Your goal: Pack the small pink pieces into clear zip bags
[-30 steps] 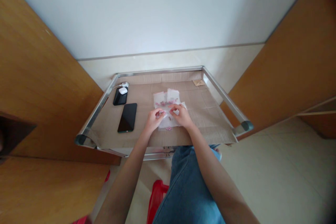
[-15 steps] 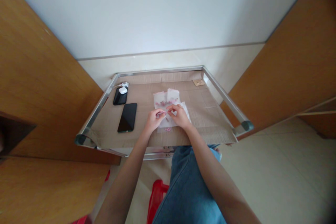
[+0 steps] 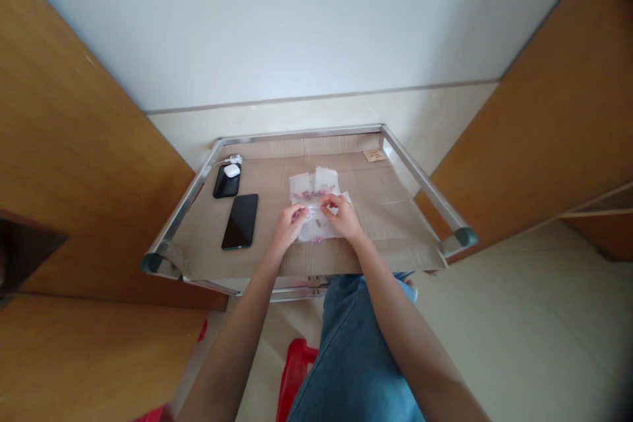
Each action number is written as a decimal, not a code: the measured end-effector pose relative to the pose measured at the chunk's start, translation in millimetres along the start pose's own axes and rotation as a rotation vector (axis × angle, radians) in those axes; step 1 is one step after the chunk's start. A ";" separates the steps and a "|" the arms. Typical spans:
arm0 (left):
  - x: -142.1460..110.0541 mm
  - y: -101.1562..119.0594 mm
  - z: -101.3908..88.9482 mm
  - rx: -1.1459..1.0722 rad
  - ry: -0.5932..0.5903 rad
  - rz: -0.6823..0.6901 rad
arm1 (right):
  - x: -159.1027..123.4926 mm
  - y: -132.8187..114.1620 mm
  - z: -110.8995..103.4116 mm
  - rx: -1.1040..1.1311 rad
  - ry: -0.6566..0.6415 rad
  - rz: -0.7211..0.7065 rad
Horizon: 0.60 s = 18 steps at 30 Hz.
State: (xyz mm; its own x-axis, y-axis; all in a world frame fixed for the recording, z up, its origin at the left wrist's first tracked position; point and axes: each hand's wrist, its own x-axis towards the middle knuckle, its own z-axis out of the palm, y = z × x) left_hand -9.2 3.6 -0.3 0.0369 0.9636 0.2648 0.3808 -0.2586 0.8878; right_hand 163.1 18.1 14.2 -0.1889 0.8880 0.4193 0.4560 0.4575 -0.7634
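Small clear plastic bag [image 3: 313, 227], held at its upper edge between the two hands, lies low over the near middle of a cardboard sheet [image 3: 390, 211], with pink bits showing toward its near end and a small brownish mark about its middle. The left hand [image 3: 289, 224] pinches the edge between thumb and forefinger on one side; the right hand [image 3: 343, 217] grips it likewise on the other, the fingertips near each other but apart. Just beyond the hands lie two more bags side by side, a left bag [image 3: 300, 183] and a right bag [image 3: 326, 178], with pink and reddish pieces along their near ends, too small to make out. A pale corner of plastic shows just past the right hand's knuckles. To the left of the hands rests a black smartphone [image 3: 240, 221], and beyond it a second phone [image 3: 225, 190] bearing a white earbud case [image 3: 231, 171], just beside a white plug [image 3: 236, 159]. A tan card [image 3: 374, 155] lies at the far right corner. A metal frame [image 3: 420, 178] borders the cardboard, and below are blue jeans [image 3: 351, 349] and a red stool [image 3: 295, 369].
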 end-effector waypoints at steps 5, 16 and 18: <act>1.1 -2.7 0.5 0.003 -0.015 0.036 | 1.3 -0.5 -3.7 0.031 0.079 0.034; 3.6 -3.3 -1.3 -0.021 0.093 0.073 | 3.6 10.9 -1.6 0.102 0.166 0.112; 3.4 -2.9 -2.8 -0.043 0.133 0.051 | 3.8 12.2 -1.5 0.111 0.172 0.124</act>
State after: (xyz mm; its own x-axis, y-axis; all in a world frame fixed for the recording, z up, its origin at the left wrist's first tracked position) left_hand -12.7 7.5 -0.9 -0.0689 0.9324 0.3547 0.3419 -0.3119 0.8864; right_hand 169.3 27.0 7.2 0.0177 0.9211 0.3889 0.3664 0.3559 -0.8597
